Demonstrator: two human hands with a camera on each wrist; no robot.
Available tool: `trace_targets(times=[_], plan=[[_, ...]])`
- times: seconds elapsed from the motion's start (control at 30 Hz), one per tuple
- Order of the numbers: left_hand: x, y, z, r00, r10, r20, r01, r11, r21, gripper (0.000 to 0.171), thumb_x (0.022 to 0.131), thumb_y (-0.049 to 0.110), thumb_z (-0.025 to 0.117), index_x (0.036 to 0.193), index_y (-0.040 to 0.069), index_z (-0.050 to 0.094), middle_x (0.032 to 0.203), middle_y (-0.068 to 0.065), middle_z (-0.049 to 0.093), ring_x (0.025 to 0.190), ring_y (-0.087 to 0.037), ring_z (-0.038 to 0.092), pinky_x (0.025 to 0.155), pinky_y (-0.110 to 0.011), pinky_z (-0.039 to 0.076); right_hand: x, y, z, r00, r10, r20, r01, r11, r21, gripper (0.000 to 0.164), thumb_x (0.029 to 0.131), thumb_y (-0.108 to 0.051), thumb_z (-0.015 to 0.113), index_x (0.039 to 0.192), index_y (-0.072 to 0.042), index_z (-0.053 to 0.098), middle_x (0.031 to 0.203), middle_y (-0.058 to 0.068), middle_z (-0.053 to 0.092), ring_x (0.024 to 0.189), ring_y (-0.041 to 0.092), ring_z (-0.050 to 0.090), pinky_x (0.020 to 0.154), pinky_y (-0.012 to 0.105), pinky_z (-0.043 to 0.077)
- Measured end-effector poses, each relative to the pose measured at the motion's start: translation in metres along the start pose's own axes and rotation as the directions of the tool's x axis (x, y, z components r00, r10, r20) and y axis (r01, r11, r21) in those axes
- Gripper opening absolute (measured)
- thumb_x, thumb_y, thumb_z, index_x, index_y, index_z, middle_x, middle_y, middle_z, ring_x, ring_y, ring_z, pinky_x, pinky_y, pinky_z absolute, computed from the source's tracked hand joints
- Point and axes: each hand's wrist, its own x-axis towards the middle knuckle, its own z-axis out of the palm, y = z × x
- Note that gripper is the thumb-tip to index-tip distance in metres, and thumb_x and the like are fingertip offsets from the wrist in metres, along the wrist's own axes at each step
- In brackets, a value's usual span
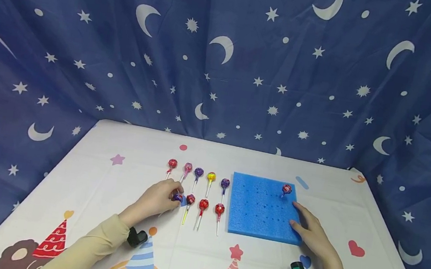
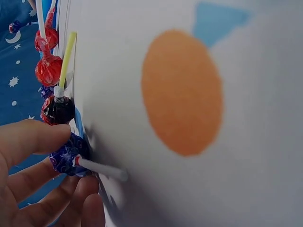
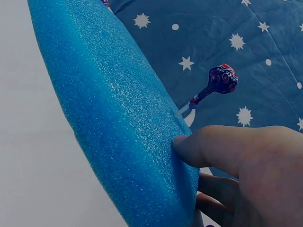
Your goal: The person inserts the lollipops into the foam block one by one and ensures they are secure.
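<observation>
Clock positions are read from the centre of the blue foam block (image 1: 246, 221), 12 o'clock pointing away from the person. The right hand (image 1: 316, 238) is at 4 o'clock, fingers spread, thumb and fingertips touching the block's edge. The left hand (image 1: 160, 196) is at 9 o'clock, thumb and fingers gripping a blue-purple lollipop (image 2: 66, 155) over the white tablecloth (image 1: 185, 259). Near row, 9 o'clock: a dark-and-red lollipop (image 1: 190, 199) with yellow stick, just beside the held one, then two red lollipops (image 1: 204, 204). Far row, 10 o'clock: five lollipops (image 1: 211, 177), wrapped red, pink, purple, yellow and purple. A red-and-purple lollipop (image 1: 287, 189) stands in the block at 1 o'clock, head up. A blue moon-and-star curtain (image 1: 243, 111) hangs behind.
</observation>
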Motion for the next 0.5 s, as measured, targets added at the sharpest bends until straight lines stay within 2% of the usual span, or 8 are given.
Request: trace_targets(times=[0.2, 0.5], plan=[[-0.0003, 0.0014, -0.0004, 1.0, 0.027, -0.006, -0.027, 1.0, 0.009, 0.023, 0.076, 0.011, 0.077, 0.097, 0.009, 0.069, 0.077, -0.001, 0.054, 0.066, -0.013, 0.045, 0.058, -0.026, 0.035, 0.0002, 0.0005, -0.0009, 1.0, -0.014, -0.003, 0.014, 1.0, 0.002, 0.064, 0.097, -0.029, 0.052, 0.151, -0.009, 0.025, 0.155, 0.029, 0.018, 0.14, 0.057, 0.012, 0.102, 0.077, 0.015], [-0.0015, 0.0053, -0.0092, 1.0, 0.019, -0.01, -0.02, 1.0, -0.016, 0.022, 0.077, 0.01, 0.076, 0.098, 0.01, 0.068, 0.08, 0.0, 0.056, 0.068, -0.013, 0.048, 0.06, -0.026, 0.039, 0.0, 0.0001, 0.0001, 1.0, -0.019, -0.017, 0.019, 1.0, -0.003, 0.063, 0.096, -0.026, 0.052, 0.151, -0.008, 0.026, 0.155, 0.029, 0.018, 0.14, 0.057, 0.011, 0.102, 0.077, 0.015]])
